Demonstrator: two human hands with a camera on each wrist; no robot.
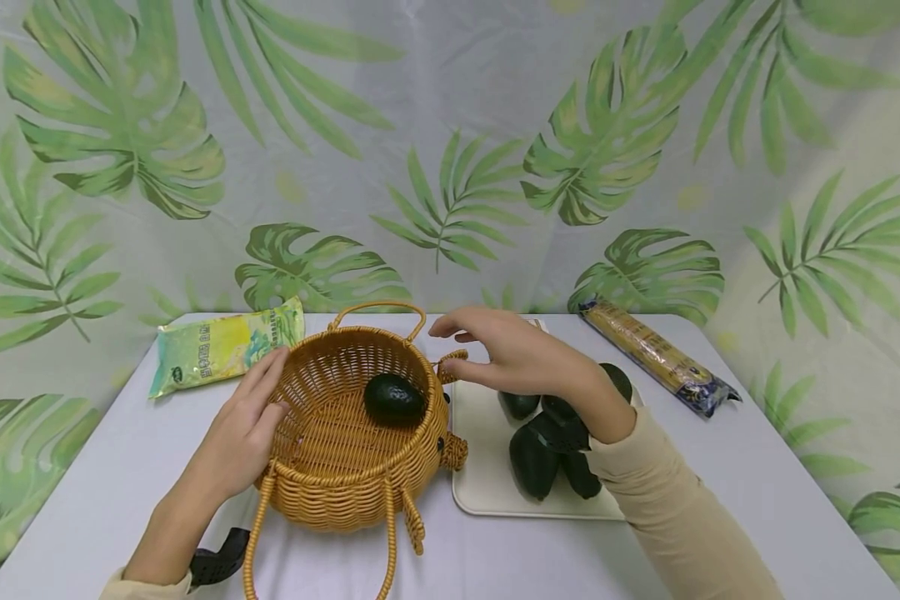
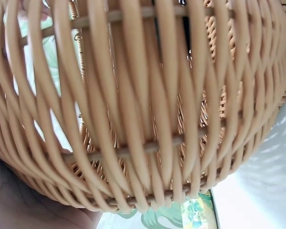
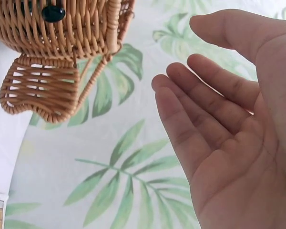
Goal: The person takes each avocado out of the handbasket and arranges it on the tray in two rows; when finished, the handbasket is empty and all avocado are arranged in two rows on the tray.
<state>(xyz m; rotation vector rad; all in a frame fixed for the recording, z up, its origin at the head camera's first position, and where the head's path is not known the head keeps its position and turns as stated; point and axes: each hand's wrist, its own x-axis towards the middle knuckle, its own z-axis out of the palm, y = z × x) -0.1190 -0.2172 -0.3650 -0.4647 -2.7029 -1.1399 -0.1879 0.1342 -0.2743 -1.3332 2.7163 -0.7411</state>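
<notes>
White table (image 1: 757, 500), leaf-print curtain (image 1: 450, 150) behind.

Wicker basket (image 1: 330, 467): tan woven rattan, round, animal-shaped with small woven ears and feet, loop handles at its far and near rims. Stands upright on the white table, just left of a cream tray. One dark green avocado (image 1: 394, 399) lies inside, against the right inner wall.

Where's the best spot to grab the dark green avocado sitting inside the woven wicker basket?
Probably from straight above, through the open top of the woven wicker basket. The dark green avocado lies on its side near the right wall, so pinch across its narrower width. The right hand hovers open nearby; the left hand steadies the rim.
</notes>
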